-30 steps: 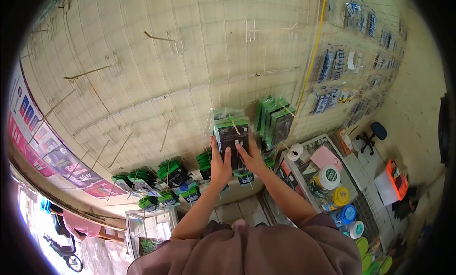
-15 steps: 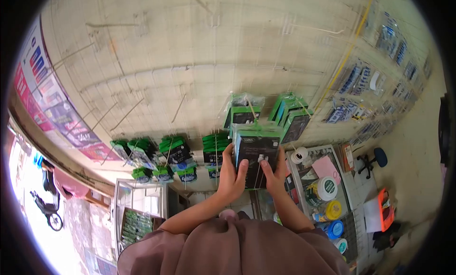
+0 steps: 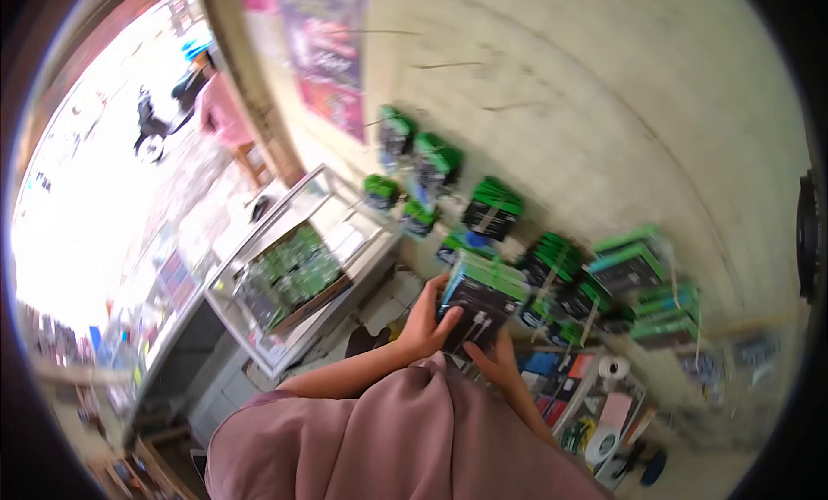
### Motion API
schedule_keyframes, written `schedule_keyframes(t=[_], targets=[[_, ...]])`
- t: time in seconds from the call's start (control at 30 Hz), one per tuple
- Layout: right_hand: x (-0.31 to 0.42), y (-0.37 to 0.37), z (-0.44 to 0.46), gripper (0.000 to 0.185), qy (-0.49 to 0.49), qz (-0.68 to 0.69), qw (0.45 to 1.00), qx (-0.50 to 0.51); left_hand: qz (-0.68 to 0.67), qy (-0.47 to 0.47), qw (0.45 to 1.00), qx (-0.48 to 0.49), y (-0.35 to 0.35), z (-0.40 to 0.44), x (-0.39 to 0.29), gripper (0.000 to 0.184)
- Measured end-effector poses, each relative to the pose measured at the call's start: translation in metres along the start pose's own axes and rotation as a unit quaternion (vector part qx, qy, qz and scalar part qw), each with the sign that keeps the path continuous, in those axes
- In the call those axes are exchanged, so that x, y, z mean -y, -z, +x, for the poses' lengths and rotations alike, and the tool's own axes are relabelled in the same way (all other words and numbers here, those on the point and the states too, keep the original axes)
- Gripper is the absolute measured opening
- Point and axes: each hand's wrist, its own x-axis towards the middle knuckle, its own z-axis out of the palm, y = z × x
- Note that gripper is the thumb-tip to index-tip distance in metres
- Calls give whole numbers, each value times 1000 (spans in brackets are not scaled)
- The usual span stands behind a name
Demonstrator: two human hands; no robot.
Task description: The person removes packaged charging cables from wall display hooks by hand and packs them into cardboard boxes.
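A stack of black-and-green retail packs (image 3: 481,303), printed with what looks like a cable and plug, is held in front of my body. My left hand (image 3: 424,324) grips the stack's left side, its thumb across the front face. At the lower right edge, my right hand (image 3: 498,360) is closed on the same stack, its fingers partly hidden behind it. Similar green-topped packs (image 3: 493,208) hang from wall hooks just beyond. More hanging packs (image 3: 634,263) are to the right, somewhat blurred.
A glass display case (image 3: 272,358) stands to the left, with a box of green packets (image 3: 297,271) inside. To the right, a counter holds a white roll (image 3: 613,367) and jars. Bare metal hooks (image 3: 448,65) stick out from the wall. Outside, a person in pink (image 3: 222,112) is near a motorbike (image 3: 155,129).
My view has swung left and tilted, bringing the doorway and display case further in. The stack remains between both hands and now sits in front of the display's left-hand packs.
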Motion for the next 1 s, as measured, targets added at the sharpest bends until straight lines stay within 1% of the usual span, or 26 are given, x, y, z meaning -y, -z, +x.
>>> schedule_keyframes(t=[0.03, 0.07, 0.1, 0.13, 0.17, 0.2, 0.23, 0.3, 0.33, 0.4, 0.43, 0.5, 0.53, 0.63, 0.67, 0.73, 0.77, 0.8, 0.83, 0.87, 0.9, 0.93, 0.97, 1.0], targets=[[-11, -25, 13, 69, -89, 112, 989, 30, 59, 41, 997, -31, 25, -10, 12, 58], [-30, -50, 23, 60, -98, 121, 985, 68, 112, 65, 989, -71, 49, -21, 24, 59], [-38, -75, 36, 60, -102, 124, 982, 99, 166, 89, 976, -109, 72, -32, 35, 61], [-42, -102, 53, 59, -120, 145, 972, 141, 171, 101, 971, -135, 96, -44, 48, 61], [-50, -127, 66, 58, -139, 165, 960, 181, 198, 146, 959, -143, 120, -56, 61, 63], [-76, -151, 77, 55, -168, 172, 945, 222, 221, 191, 945, -147, 140, -68, 74, 65], [-95, -176, 89, 55, -171, 172, 940, 242, 239, 194, 936, -169, 159, -80, 88, 67], [-126, -229, 107, 57, -187, 143, 928, 290, 210, 242, 919, -229, 188, -102, 127, 68], [-139, -254, 117, 57, -191, 142, 923, 303, 210, 249, 915, -240, 202, -109, 142, 68], [-155, -302, 137, 59, -142, 66, 929, 335, 361, 265, 840, -306, 227, -119, 163, 67], [-161, -323, 146, 59, -143, 67, 926, 343, 361, 270, 836, -312, 238, -122, 173, 67], [-174, -361, 161, 62, -191, 83, 919, 334, 419, 321, 776, -345, 263, -122, 191, 69], [-186, -380, 167, 62, -179, 75, 924, 329, 401, 333, 776, -355, 275, -124, 202, 69], [-199, -418, 178, 63, -202, 55, 926, 316, 374, 362, 775, -358, 298, -125, 227, 67], [-209, -432, 179, 61, -182, 47, 936, 296, 375, 364, 775, -357, 304, -126, 233, 67], [-228, -445, 181, 62, -193, 43, 933, 302, 333, 367, 787, -366, 310, -126, 243, 71], [-231, -449, 183, 63, -202, 40, 930, 305, 333, 369, 788, -364, 311, -125, 245, 71], [-233, -452, 185, 63, -204, 41, 930, 303, 374, 391, 768, -342, 312, -124, 245, 75], [-235, -454, 188, 63, -194, -60, 930, 306, 413, 411, 747, -318, 312, -122, 246, 79], [-232, -454, 190, 63, -183, -161, 921, 305, 413, 410, 750, -314, 311, -120, 245, 79], [-228, -454, 192, 63, -186, -161, 922, 299, 427, 422, 738, -309, 310, -117, 242, 80], [-223, -454, 192, 63, -164, -257, 905, 296, 441, 432, 727, -302, 309, -112, 239, 82], [-217, -454, 192, 64, -142, -351, 879, 289, 442, 426, 732, -295, 308, -110, 239, 82], [-220, -453, 187, 62, -121, -340, 898, 251, 436, 427, 730, -307, 307, -109, 240, 82]])
